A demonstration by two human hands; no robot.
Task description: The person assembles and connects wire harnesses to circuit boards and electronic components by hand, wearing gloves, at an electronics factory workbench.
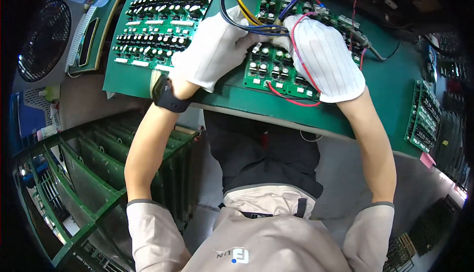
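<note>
Both my hands wear white striped gloves and meet over a green circuit board (pixel 269 67) crowded with capacitors and white connectors. My left hand (pixel 215 47) is closed, its fingertips pinching the bundle of blue and yellow wires (pixel 269 29) where it comes down to the board. From the other side my right hand (pixel 323 57) has its fingers curled onto the same bundle; its fingertips are partly hidden by the wires. A pink-red wire (pixel 296 103) runs over the right glove and loops down to a connector on the board's near edge.
A panel of several similar boards (pixel 160 27) lies at the left on the green table (pixel 217 98). More boards stand upright at the right (pixel 423 116). A fan (pixel 45 40), a phone (pixel 88 42) and a green metal rack (pixel 94 173) are on the left.
</note>
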